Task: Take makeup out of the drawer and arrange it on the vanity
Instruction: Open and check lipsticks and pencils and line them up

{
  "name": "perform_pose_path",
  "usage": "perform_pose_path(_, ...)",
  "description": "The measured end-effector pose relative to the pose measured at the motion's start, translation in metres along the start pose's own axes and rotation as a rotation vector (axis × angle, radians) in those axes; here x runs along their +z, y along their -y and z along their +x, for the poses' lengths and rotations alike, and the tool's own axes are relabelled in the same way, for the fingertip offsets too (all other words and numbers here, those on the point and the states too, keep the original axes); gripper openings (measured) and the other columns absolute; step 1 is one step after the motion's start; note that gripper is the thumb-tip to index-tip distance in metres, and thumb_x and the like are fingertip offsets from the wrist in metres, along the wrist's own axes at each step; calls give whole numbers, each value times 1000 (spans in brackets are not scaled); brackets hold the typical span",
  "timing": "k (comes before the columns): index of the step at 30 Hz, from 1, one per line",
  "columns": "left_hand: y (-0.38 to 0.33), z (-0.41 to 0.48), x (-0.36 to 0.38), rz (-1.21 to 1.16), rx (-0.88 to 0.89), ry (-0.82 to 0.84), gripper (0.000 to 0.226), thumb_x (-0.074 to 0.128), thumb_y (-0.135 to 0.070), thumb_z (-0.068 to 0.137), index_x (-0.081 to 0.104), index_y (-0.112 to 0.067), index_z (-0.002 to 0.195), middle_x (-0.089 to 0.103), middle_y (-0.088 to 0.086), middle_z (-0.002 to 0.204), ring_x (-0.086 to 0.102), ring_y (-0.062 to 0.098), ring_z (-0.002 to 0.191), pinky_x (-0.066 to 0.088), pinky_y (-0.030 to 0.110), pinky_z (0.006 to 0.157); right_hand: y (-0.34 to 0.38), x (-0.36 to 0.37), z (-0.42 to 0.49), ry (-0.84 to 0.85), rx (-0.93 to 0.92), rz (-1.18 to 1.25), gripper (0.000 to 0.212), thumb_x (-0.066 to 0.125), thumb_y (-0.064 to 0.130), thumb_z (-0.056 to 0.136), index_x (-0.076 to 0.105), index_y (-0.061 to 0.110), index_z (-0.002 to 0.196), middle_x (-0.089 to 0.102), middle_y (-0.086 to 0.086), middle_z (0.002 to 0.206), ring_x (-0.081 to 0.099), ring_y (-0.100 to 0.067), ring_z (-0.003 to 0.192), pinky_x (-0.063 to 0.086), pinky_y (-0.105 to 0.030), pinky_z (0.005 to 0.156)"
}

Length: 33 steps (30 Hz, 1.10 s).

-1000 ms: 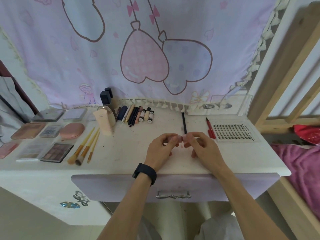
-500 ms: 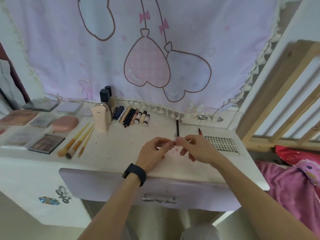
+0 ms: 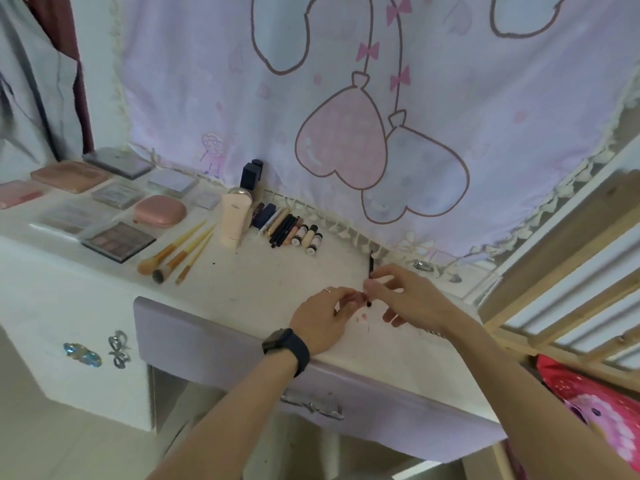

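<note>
Meeting just right of mid-vanity (image 3: 263, 271), both hands close on one small pink item (image 3: 361, 298), held just above the tabletop.

- Left hand (image 3: 322, 317): thumb and forefinger pinch the item's near end. Ring on one finger, watch (image 3: 287, 344) on the wrist.
- Right hand (image 3: 408, 299): thumb and forefinger pinch the far end. Its other fingers curl loosely, two tips showing beneath the palm.
- Item mostly hidden by the fingertips; I cannot tell what kind of makeup it is, or whether it is one piece or two.
- Black pencil (image 3: 370, 265) lies flat, running toward twelve o'clock from the hands; its near end passes behind the right fingers.
- Drawer (image 3: 207, 341) front at six o'clock, below the wrists; inside not visible.
- At ten o'clock from the hands: brushes (image 3: 180, 251), an upright tube (image 3: 235, 216), palettes (image 3: 117, 239) beyond. At eleven o'clock: a neat row of sticks (image 3: 294, 230) and small bottles.

Handling, as I judge it: the item looks tiny, light and rigid, probably smooth plastic, so apt to slip or roll once set down. A fingertip pinch across its sides suits it; a full grip would only smother it. Little force is needed. It is best laid flat, parallel to the pencil, and steadied before the fingers let go.
</note>
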<state>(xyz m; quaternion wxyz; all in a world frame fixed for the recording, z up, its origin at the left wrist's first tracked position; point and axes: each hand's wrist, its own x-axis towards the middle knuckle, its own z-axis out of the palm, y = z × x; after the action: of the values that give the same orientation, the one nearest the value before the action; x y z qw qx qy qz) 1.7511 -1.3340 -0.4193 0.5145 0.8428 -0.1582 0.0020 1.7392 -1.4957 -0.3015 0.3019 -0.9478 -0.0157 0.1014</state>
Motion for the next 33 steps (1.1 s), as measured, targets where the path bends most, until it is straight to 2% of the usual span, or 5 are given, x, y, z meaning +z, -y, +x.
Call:
perform_pose_path(4, 5, 2, 2, 15, 1, -4, 34, 44, -46, 102, 61, -29, 127, 56, -4, 113, 60, 16, 97, 51, 35, 87, 5, -5, 5, 11, 16, -209, 30, 53, 50, 99, 66, 23, 98, 74, 5, 84, 68, -12, 59, 45, -15, 47)
perform_pose_path(9, 2, 2, 0, 19, 3, 7, 35, 42, -45, 103, 60, -28, 128, 53, -3, 114, 60, 19, 95, 50, 33, 86, 5, -12, 9, 97, -39, -79, 22, 65, 42, 94, 59, 38, 115, 68, 12, 109, 72, -7, 78, 58, -25, 66)
perform_pose_path(13, 4, 2, 2, 28, 4, 16, 35, 40, -45, 103, 59, -29, 129, 53, -1, 117, 60, 20, 95, 51, 36, 87, 5, -9, 14, 13, 13, -278, 31, 55, 56, 96, 64, 27, 101, 74, 9, 81, 67, -3, 56, 50, -22, 51)
perform_pose_path(18, 3, 4, 1, 24, -6, 19, 35, 40, -43, 104, 58, -27, 130, 53, -1, 119, 61, 22, 98, 51, 38, 88, 2, -12, 15, 98, -71, -126, 24, 66, 34, 92, 58, 42, 114, 64, 15, 116, 70, -4, 80, 53, -22, 63)
perform_pose_path(33, 2, 4, 2, -11, -13, 24, 37, 39, -45, 104, 59, -24, 128, 58, 1, 115, 61, 23, 98, 50, 42, 87, -5, -9, 8, -37, -239, -273, 9, 53, 45, 101, 60, 41, 105, 66, 19, 104, 66, -1, 83, 46, -10, 63)
